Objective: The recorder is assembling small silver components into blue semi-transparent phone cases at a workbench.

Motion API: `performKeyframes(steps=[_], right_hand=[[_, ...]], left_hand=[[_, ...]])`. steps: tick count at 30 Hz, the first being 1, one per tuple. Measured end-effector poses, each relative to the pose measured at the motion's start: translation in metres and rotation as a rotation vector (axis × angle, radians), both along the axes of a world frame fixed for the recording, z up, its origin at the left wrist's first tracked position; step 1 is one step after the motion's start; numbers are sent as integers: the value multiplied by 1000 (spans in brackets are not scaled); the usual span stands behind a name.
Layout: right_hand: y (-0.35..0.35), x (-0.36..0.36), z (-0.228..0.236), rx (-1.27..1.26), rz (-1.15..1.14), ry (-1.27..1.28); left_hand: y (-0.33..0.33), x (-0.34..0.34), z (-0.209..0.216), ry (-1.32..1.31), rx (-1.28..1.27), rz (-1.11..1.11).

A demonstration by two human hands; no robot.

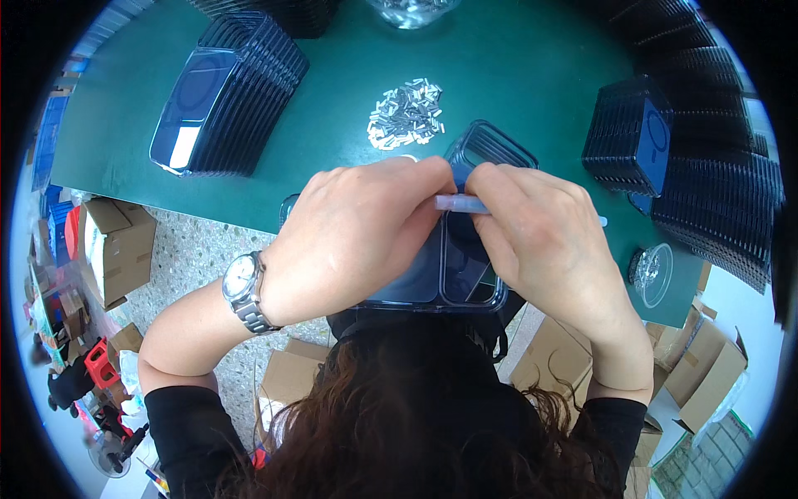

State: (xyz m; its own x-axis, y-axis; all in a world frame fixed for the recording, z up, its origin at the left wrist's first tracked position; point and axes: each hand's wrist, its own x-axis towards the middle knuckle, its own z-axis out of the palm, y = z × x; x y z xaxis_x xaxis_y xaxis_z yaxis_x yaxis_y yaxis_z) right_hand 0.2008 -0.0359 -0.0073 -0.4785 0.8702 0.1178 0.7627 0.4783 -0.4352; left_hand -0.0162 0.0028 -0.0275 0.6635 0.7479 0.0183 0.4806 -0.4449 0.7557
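Observation:
My right hand point(540, 223) is closed around a slim translucent pen-like stick point(459, 203), its one end pointing at my left hand and the other showing past the knuckles. My left hand point(357, 229), with a watch point(241, 283) on the wrist, is curled with its fingertips close against my right ones. What it pinches is hidden. Beneath both hands, at the table's near edge, lies a black-rimmed clear plastic tray point(472, 306), largely covered by them. Just beyond my fingers is a loose heap of tiny black and silvery-white pieces point(407, 115).
Stacked dark plastic trays stand at the left point(237, 100) and right point(628, 137) of the green table point(507, 62), with longer rows point(719, 158) along its right edge. A clear bowl point(411, 12) sits at the far side, a small clear dish point(652, 274) near right. Cardboard boxes point(116, 249) stand on the floor.

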Motion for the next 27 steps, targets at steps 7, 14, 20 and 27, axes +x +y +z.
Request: performKeyframes(steps=[7, 14, 20, 27], right_hand=[[6, 1, 3, -134, 45, 100], [13, 2, 18, -205, 65, -97], [5, -8, 23, -131, 82, -207], [1, -14, 15, -9, 25, -305]], left_hand=[[6, -9, -1, -3, -207, -18], [10, -16, -3, -24, -261, -29], [7, -22, 6, 25, -266, -31], [2, -16, 4, 70, 8, 45]])
